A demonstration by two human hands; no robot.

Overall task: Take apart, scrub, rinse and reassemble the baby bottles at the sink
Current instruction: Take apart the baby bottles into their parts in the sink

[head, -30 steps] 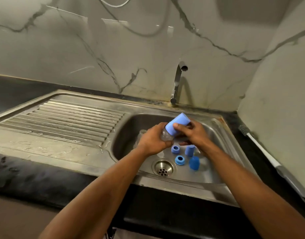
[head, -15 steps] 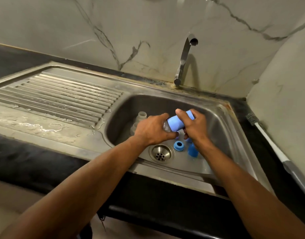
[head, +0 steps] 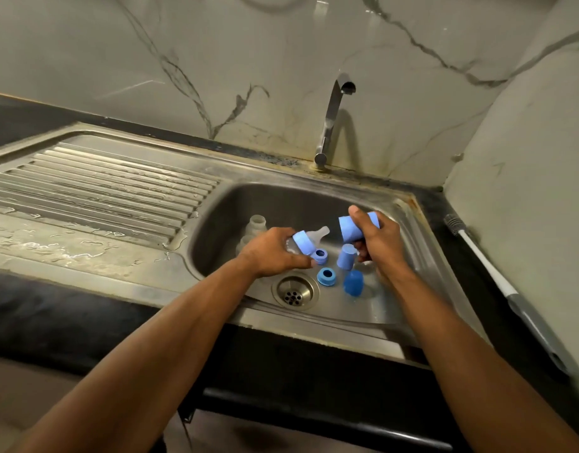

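**Desk:** What have you got in each hand?

**Me:** My left hand (head: 275,248) is curled round a small clear plastic baby bottle (head: 289,248), tipped on its side over the stainless steel sink basin (head: 422,273). Its pale blue screw collar (head: 302,241) and translucent silicone teat (head: 319,233) are on it, pointing toward my right. My right hand (head: 378,243) grips the pale blue dome cap (head: 348,227), thumb over the top, clear of the teat with a gap between them.

**Desk:** And the rest?

**Me:** On the basin floor: two loose blue collar rings (head: 325,276), one beside the bottle, one near the round metal drain strainer (head: 294,291). A pale blue cap (head: 346,256) and a darker blue cap (head: 353,282) stand just below my right hand. Bare clear bottle bodies (head: 257,225) sit behind my left hand. The long white-handled bottle brush (head: 477,253) lies on the dark counter to the right.

**Desk:** Risks?

**Me:** I reckon unscrewing the collar comes next. Everything looks wet, so the bottle could spin in my palm or slip out and scatter those standing caps. Dropping this cap carelessly may knock a ring toward the drain. The teat could also pop free of the collar and bounce off.
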